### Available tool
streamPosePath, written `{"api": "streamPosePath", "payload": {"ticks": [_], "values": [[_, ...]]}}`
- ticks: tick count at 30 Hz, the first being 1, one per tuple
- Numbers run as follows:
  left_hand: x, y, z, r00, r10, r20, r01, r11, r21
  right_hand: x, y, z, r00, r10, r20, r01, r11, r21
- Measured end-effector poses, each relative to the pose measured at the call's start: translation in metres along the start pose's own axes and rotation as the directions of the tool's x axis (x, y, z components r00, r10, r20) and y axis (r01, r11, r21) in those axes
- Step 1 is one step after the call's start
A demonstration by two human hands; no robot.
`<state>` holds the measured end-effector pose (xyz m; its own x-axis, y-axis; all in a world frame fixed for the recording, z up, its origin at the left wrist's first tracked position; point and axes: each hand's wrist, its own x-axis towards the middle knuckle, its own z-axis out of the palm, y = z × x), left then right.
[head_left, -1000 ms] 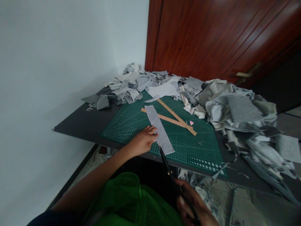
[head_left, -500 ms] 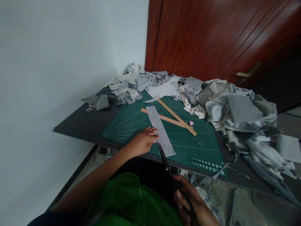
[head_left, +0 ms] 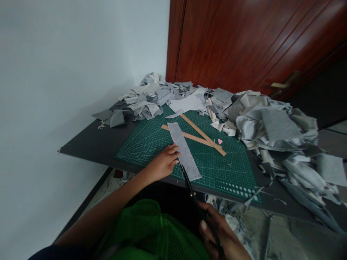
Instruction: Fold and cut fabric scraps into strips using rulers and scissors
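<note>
One grey strip (head_left: 185,153) lies on the mat (head_left: 135,146), under the left hand's (head_left: 164,162) fingertips, running from beyond them to a near end on their right. That hand is open and flat, fingers stretched, resting along the strip's left edge without gripping it. The right hand (head_left: 221,231), nearer the body, is curled around the handles of the scissors (head_left: 190,187); their tips meet the strip's left edge just nearer the body than the left fingers. How far apart the blades stand, I can't tell.

Against one second ago, the scissors sit a little farther forward, their tips closer to the left hand, and the right hand has shifted slightly left. The strip has slipped a touch to the right and toward the body. Past the left hand, two rulers (head_left: 202,134) cross, one running under the strip, and the pink chalk (head_left: 219,141) lies to their right; these stay as they were. So do the scraps (head_left: 279,124) heaped beyond both hands and off to the right.
</note>
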<state>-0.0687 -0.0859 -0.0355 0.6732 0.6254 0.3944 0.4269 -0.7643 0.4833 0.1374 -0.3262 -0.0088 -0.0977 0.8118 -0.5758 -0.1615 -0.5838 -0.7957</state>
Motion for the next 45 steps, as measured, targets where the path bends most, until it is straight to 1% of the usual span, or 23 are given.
{"api": "streamPosePath", "payload": {"ticks": [4,8,15,23,30,37,42,45], "values": [[0.0000,0.0007,0.0002,1.000,0.025,-0.011,-0.025,1.000,0.009,-0.0010,-0.0014,-0.0004,1.000,0.017,-0.014,-0.017,1.000,-0.003],[0.0018,0.0030,-0.0028,0.999,0.041,0.003,-0.041,0.999,0.008,-0.0005,-0.0015,-0.0017,1.000,0.004,0.020,-0.004,1.000,-0.016],[0.0030,0.0038,-0.0035,1.000,0.028,-0.002,-0.028,1.000,-0.014,0.0032,0.0046,-0.0069,0.999,-0.018,0.039,0.020,0.999,-0.037],[0.0018,0.0035,-0.0018,1.000,0.020,-0.014,-0.021,0.999,-0.040,0.0046,0.0020,-0.0050,0.995,-0.036,0.091,0.041,0.998,-0.054],[0.0013,0.0041,-0.0019,0.999,0.033,-0.018,-0.034,0.998,-0.061,0.0046,0.0033,-0.0066,0.997,-0.028,0.079,0.032,0.998,-0.050],[0.0011,0.0056,-0.0024,1.000,0.017,-0.010,-0.018,0.998,-0.061,0.0026,0.0016,-0.0029,0.998,-0.023,0.054,0.026,0.997,-0.068],[0.0009,0.0046,-0.0024,1.000,0.028,-0.005,-0.028,0.999,-0.034,0.0011,0.0040,-0.0073,1.000,-0.010,0.027,0.011,0.999,-0.037],[0.0002,0.0043,-0.0024,0.999,0.033,-0.004,-0.033,0.999,-0.013,-0.0008,0.0001,-0.0089,1.000,0.003,0.015,-0.002,1.000,-0.012]]}}
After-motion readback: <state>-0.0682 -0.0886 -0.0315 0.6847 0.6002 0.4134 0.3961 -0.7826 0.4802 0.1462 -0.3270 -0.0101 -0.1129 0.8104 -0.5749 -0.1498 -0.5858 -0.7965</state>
